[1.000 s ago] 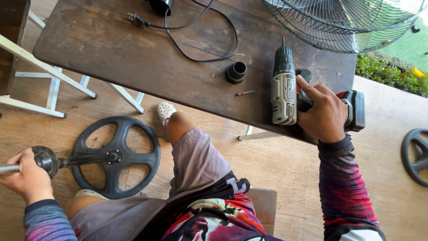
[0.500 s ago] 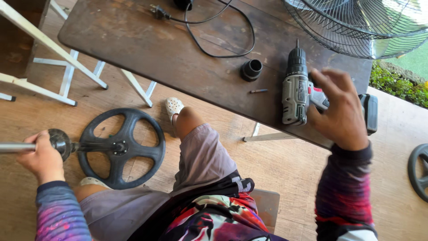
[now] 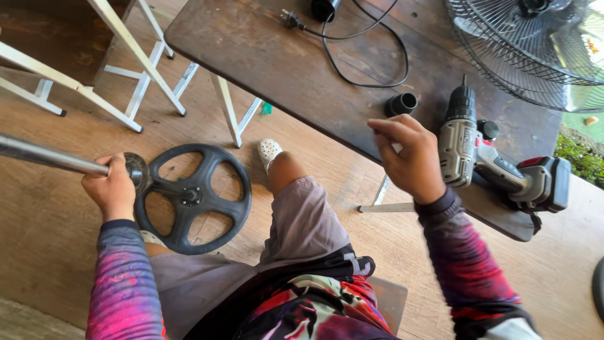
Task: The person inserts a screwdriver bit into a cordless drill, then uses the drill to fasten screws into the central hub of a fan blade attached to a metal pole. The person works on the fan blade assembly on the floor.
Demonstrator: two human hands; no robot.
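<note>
My left hand (image 3: 113, 189) is shut around a shiny metal pole (image 3: 44, 156) where it meets a dark knob. The pole's end sits over a black spoked round base (image 3: 192, 196) on the floor, next to my knee. My right hand (image 3: 409, 157) hovers over the near edge of the dark wooden table (image 3: 270, 56), fingers bent and apart, with nothing visible in it. A grey cordless drill (image 3: 462, 145) with a black and red battery lies on the table just right of that hand. A black round cap (image 3: 401, 104) stands just beyond the fingertips.
A black power cord (image 3: 371, 60) with its plug loops across the table. A wire fan guard (image 3: 535, 44) fills the table's far right. White metal frame legs (image 3: 135, 75) stand at left. Another black base (image 3: 599, 289) shows at the right edge.
My right hand let go of the drill and moved left to the table edge, covering the spot where a small bit lay. My left hand raised the pole.
</note>
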